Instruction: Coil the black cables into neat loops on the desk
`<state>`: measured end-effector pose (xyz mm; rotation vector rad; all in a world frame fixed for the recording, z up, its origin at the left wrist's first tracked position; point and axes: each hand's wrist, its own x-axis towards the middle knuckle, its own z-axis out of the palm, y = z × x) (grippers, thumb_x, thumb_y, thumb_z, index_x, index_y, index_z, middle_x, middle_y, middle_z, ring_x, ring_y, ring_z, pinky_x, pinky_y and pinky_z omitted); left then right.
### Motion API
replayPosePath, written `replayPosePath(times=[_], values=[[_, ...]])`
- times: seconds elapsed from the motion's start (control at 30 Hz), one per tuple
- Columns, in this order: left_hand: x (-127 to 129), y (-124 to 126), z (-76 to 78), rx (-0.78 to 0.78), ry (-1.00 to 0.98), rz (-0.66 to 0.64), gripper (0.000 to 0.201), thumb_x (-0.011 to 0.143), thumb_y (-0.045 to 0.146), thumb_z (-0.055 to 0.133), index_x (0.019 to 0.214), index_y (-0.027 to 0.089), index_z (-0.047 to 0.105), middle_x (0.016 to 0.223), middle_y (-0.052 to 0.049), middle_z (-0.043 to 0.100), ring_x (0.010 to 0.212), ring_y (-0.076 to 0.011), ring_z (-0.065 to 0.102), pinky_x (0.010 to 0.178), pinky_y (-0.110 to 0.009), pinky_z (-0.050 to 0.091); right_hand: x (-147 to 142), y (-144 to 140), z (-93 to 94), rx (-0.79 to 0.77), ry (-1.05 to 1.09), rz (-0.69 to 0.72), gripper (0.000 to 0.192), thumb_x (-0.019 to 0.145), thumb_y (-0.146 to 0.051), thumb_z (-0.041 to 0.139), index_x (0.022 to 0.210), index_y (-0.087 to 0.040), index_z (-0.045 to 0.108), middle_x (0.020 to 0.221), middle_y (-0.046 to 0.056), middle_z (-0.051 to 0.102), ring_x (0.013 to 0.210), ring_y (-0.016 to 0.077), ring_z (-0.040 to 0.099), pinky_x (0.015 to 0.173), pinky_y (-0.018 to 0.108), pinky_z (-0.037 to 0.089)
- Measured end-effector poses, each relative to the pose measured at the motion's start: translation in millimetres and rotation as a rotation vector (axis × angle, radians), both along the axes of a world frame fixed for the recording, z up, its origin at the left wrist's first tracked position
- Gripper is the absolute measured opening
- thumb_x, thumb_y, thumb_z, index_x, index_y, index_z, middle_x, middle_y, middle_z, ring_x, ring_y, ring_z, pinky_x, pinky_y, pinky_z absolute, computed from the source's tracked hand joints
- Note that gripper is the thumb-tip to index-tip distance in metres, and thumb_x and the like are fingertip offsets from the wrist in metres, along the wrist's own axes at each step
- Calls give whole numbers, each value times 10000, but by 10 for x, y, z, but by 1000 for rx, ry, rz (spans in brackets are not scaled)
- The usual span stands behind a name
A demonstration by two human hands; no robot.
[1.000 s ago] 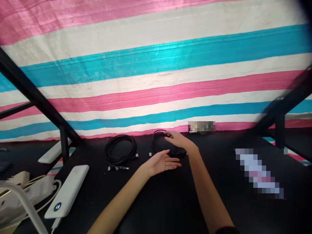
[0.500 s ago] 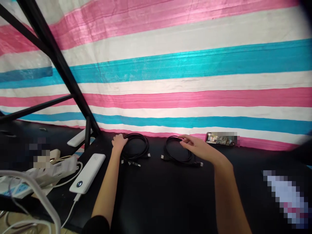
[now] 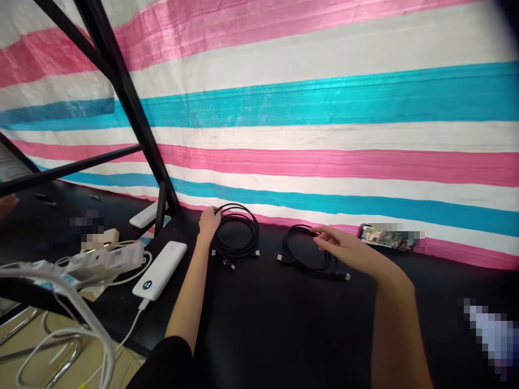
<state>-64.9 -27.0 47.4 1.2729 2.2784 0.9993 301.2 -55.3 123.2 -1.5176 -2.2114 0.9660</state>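
A coiled black cable (image 3: 256,224) lies on the black table. My left hand (image 3: 210,220) is closed on the upper left of its loops, and one strand stands up from the others. Pale plugs show at the coil's near side. To the right lies a second, smaller coil of black cable (image 3: 310,267), a plug at each end. My right hand (image 3: 338,243) is over this coil's right side, fingers stretched out and slightly apart. I cannot tell whether the fingertips touch the loop.
A white power bank (image 3: 160,270) with a white lead is left of my left arm. Beyond it are a power strip (image 3: 97,265) and a black metal frame (image 3: 141,127). A phone (image 3: 385,237) rests by the striped sheet (image 3: 324,102). Another person's hand (image 3: 8,205) shows at the left edge.
The view has swung left, so things sit further right. My left hand has raised a strand of the left coil slightly. My right hand remains over the other coil.
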Motion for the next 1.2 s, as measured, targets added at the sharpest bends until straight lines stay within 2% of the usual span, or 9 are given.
replayPosePath(times=[0.1,0.17,0.23,0.5,0.73,0.87,1.0,1.1,1.2], values=[[16,-33,45,62,-130,-87,322,883,418,551,978,115,602,745,-15,610,594,-114,571,565,-262,483,7,7,-4,-21,-15,-3,567,838,-536,445,1256,-163,533,964,106,656,895,241,610,785,336,461],[38,-70,114,123,-208,-160,370,819,481,601,869,115,612,513,55,477,415,-79,439,433,-210,352,-8,9,-4,-36,-37,-2,572,836,-529,443,1254,-149,531,977,116,654,915,247,608,799,339,456],[77,-108,209,195,-267,-233,405,759,523,636,809,121,621,419,93,345,352,-59,320,388,-205,236,-34,6,0,-50,-64,6,571,838,-520,434,1252,-140,533,979,121,650,910,248,604,800,341,454],[303,-271,571,369,-380,-471,394,676,505,712,719,114,684,396,68,375,356,-44,283,385,-210,164,-95,-7,-22,-94,-101,65,553,851,-509,433,1282,-174,520,981,99,635,857,224,596,740,324,459],[269,-340,694,478,-558,-466,392,774,508,622,620,160,529,336,102,257,280,-29,183,335,-204,80,-58,53,-126,-78,-77,90,492,865,-455,457,1252,-163,542,957,95,646,857,222,608,739,321,478],[311,-480,874,541,-649,-541,409,792,498,613,592,163,490,332,105,236,275,-17,155,327,-188,89,-127,-5,-79,-32,-3,27,530,860,-482,492,1307,-198,499,1042,101,642,879,220,615,770,331,492],[616,-643,1077,687,-913,-613,445,775,467,668,557,168,421,348,103,235,276,-11,132,294,-165,78,-358,-144,40,83,216,-39,689,838,-544,542,1426,-240,348,1200,124,584,1026,239,583,902,398,458],[916,-695,1134,661,-1129,-686,475,826,510,596,563,180,375,348,102,213,267,-22,130,273,-151,102,-519,-178,69,146,405,37,618,839,-523,562,1367,-244,400,1195,104,578,977,202,603,873,369,479],[1099,-696,1122,622,-1277,-725,487,903,531,449,569,183,378,343,92,205,257,-37,159,265,-148,139,-554,-148,59,287,513,-55,392,900,-468,485,1199,-215,504,980,57,628,859,178,634,784,327,506]])
